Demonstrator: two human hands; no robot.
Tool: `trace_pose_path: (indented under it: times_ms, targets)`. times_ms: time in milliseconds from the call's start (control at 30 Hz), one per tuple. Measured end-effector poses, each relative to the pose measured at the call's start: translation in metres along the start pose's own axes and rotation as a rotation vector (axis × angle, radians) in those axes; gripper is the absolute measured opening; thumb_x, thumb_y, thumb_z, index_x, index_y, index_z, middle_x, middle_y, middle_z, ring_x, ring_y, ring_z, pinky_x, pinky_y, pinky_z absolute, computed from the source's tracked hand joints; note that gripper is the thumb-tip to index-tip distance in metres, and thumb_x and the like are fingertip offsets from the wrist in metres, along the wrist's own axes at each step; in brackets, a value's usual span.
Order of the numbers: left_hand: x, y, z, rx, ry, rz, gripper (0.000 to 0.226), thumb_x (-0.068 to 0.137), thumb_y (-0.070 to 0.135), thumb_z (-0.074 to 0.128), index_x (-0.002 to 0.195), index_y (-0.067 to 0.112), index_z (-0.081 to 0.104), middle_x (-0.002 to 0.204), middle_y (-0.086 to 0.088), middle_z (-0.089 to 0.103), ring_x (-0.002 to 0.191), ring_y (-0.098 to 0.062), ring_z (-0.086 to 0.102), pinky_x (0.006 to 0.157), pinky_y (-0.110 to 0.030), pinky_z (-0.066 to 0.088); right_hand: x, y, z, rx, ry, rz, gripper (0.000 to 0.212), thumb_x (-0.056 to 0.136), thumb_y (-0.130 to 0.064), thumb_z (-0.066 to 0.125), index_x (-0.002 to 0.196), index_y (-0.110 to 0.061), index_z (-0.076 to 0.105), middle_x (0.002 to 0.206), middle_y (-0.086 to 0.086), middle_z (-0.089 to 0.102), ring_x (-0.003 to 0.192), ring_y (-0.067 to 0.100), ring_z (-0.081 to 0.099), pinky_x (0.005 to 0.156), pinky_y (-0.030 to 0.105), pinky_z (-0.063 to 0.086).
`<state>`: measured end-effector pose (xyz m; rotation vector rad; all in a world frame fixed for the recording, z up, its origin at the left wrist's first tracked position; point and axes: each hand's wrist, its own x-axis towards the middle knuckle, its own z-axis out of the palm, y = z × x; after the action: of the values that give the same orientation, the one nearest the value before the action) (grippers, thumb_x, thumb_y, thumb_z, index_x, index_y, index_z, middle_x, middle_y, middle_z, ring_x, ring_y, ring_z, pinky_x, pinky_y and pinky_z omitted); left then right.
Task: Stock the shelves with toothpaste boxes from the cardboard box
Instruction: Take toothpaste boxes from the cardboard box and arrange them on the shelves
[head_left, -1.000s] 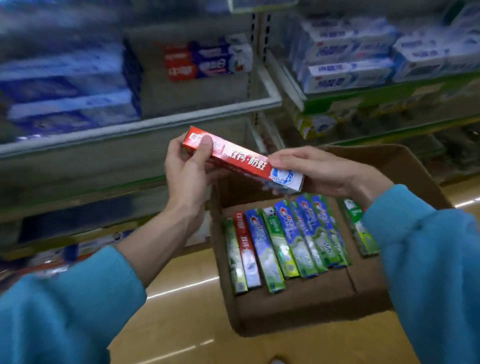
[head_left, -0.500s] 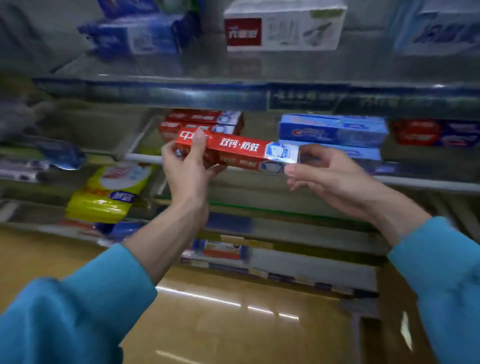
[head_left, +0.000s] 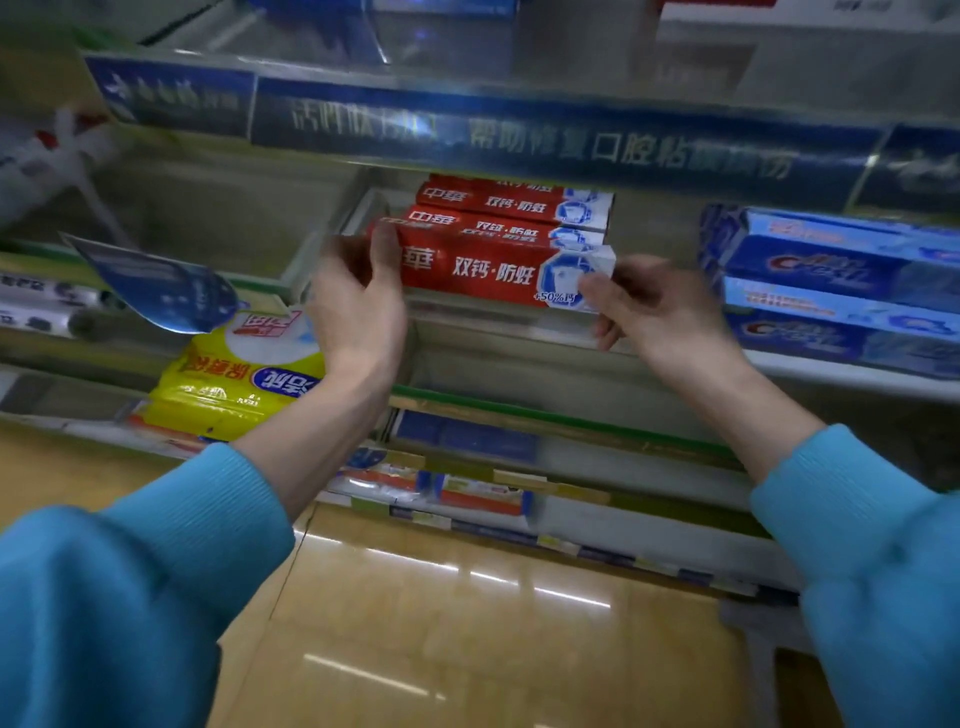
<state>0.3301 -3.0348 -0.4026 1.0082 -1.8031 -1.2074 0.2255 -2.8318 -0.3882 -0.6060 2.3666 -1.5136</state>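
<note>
A red toothpaste box (head_left: 488, 273) with white lettering lies level at the front edge of the middle shelf (head_left: 519, 332). My left hand (head_left: 358, 301) grips its left end, thumb on top. My right hand (head_left: 649, 306) pinches its white right end. Behind it lie two more red toothpaste boxes (head_left: 514, 210), stacked on the same shelf. The cardboard box is out of view.
Blue toothpaste boxes (head_left: 841, 291) are stacked at the right of the shelf. A yellow packet (head_left: 234, 374) and a blue hanging tag (head_left: 161, 291) sit lower left. A blue banner strip (head_left: 519, 140) edges the shelf above. Lower shelves hold more boxes (head_left: 431, 483); a tan floor (head_left: 441, 623) lies below.
The view swung from the cardboard box to the shelves. Both hands carried the red box up and forward to the shelf, in front of the matching red boxes.
</note>
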Motion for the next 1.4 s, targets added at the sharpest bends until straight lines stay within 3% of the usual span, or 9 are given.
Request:
trace_pose_path:
  times_ms: [133,267,400,567,733,867,1133,1267,1400]
  targets:
    - [0.012,-0.013,0.005,-0.068,-0.032,0.028,0.038,0.099,0.048,0.056,0.102,0.011,0.063,0.085,0.012,0.066,0.084,-0.010,0.064,0.079,-0.027,0.048,0.006,0.001,0.009,-0.015,0.034,0.047,0.022,0.094,-0.024,0.066,0.107,-0.007,0.066,0.082,0.010,0.068,0.059,0.011,0.060,0.055,0.020,0.054]
    - [0.019,-0.022,0.009,-0.046,-0.082,0.121,0.018,0.101,0.033,0.057,0.105,0.015,0.058,0.088,0.010,0.065,0.077,0.005,0.062,0.075,-0.021,0.049,0.011,0.005,0.015,-0.072,0.122,0.073,0.027,0.089,-0.027,0.073,0.108,-0.024,0.055,0.088,-0.006,0.065,0.077,0.013,0.066,0.072,0.034,0.059]
    - [0.020,-0.032,0.011,0.067,-0.162,0.180,0.015,0.104,0.029,0.053,0.106,0.014,0.057,0.091,0.004,0.061,0.086,-0.013,0.060,0.077,-0.026,0.045,0.011,0.009,0.021,-0.189,0.194,0.061,0.025,0.089,-0.028,0.073,0.105,-0.025,0.054,0.083,-0.018,0.060,0.077,-0.002,0.058,0.078,0.024,0.050]
    - [0.021,-0.032,0.010,0.124,-0.187,0.202,0.023,0.106,0.029,0.048,0.115,0.010,0.059,0.103,0.003,0.061,0.096,-0.016,0.059,0.081,-0.029,0.045,0.011,0.011,0.030,-0.289,0.229,0.060,0.021,0.090,-0.030,0.070,0.103,-0.024,0.054,0.099,-0.006,0.066,0.090,0.014,0.064,0.086,0.037,0.055]
    - [0.025,-0.028,0.013,0.238,-0.210,0.207,0.030,0.106,0.034,0.045,0.124,0.012,0.057,0.118,-0.007,0.069,0.106,-0.025,0.063,0.082,-0.032,0.045,0.011,0.009,0.033,-0.323,0.285,0.104,0.026,0.090,-0.034,0.070,0.100,-0.016,0.053,0.099,-0.002,0.064,0.093,0.019,0.063,0.082,0.041,0.054]
    - [0.023,-0.028,0.014,0.263,-0.253,0.154,0.028,0.105,0.029,0.049,0.129,0.015,0.051,0.116,0.002,0.066,0.102,-0.018,0.061,0.080,-0.029,0.043,0.012,0.008,0.034,-0.328,0.293,0.119,0.026,0.091,-0.032,0.070,0.096,-0.014,0.051,0.100,-0.001,0.061,0.094,0.021,0.062,0.084,0.045,0.055]
    - [0.003,-0.022,0.014,0.256,-0.202,0.179,0.041,0.098,0.025,0.062,0.137,0.017,0.051,0.124,0.007,0.063,0.111,-0.010,0.056,0.090,-0.027,0.044,0.007,0.013,0.026,-0.297,0.277,0.119,0.022,0.090,-0.031,0.071,0.086,-0.020,0.052,0.100,-0.003,0.062,0.092,0.014,0.060,0.064,0.023,0.045]
    - [-0.031,-0.011,0.019,0.353,-0.035,0.193,0.052,0.092,0.020,0.065,0.138,0.011,0.045,0.139,-0.013,0.047,0.130,-0.029,0.044,0.102,-0.038,0.039,-0.014,0.026,0.006,-0.320,0.267,0.040,0.018,0.091,-0.031,0.069,0.089,-0.020,0.056,0.086,-0.006,0.059,0.080,0.011,0.059,0.069,0.029,0.051]
    - [-0.087,0.009,0.037,0.425,-0.108,0.284,0.048,0.092,0.022,0.063,0.133,0.004,0.045,0.132,-0.018,0.048,0.123,-0.034,0.047,0.103,-0.043,0.041,-0.043,0.045,-0.041,-0.312,0.312,-0.082,0.017,0.091,-0.030,0.068,0.088,-0.016,0.059,0.075,-0.009,0.056,0.071,0.012,0.056,0.070,0.034,0.050]
